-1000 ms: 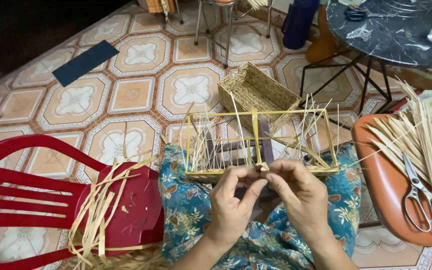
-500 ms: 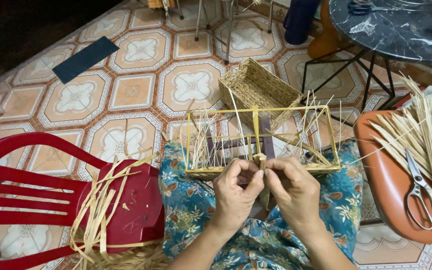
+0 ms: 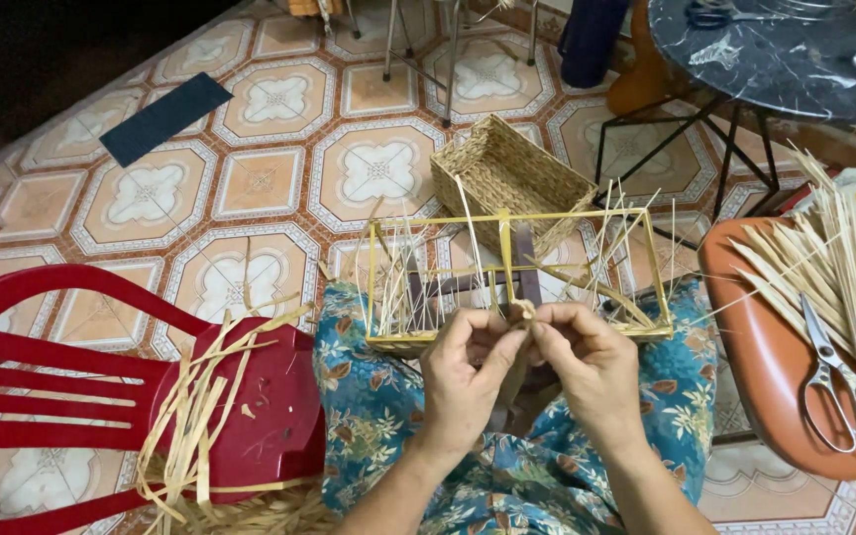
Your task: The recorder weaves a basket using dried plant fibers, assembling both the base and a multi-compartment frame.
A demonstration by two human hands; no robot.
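A yellow wire frame (image 3: 517, 277) shaped like a box is rested on the lap, on blue flowered cloth (image 3: 378, 416). Thin pale straw strips (image 3: 403, 287) are stood up along the sides of the frame. The left hand (image 3: 463, 381) is placed at the near edge of the frame, with its fingers curled in narrow. The right hand (image 3: 591, 362) is placed just beside it, at the same near edge, and its fingers are also curled in narrow. A small bit of straw (image 3: 524, 309) is pinched between the fingertips of both hands, right at the middle bar of the frame. The two hands are touching each other there.

Behind the frame, a woven basket (image 3: 507, 178) is set on the tiled floor (image 3: 250, 188), very near the far edge of the frame. To the left of the frame, a red plastic chair (image 3: 52, 367) is seen, and loose straw strips (image 3: 200, 416) are draped over its seat. To the right of the frame, an orange seat (image 3: 755, 347) is seen, with a bundle of long straw sticks (image 3: 834, 258) and a pair of scissors (image 3: 839, 381) laid on it. Far behind the frame and to the right, a dark round table (image 3: 775, 59) is stood on thin black legs. A dark flat mat (image 3: 163, 117) is laid on the floor far to the left behind the frame.
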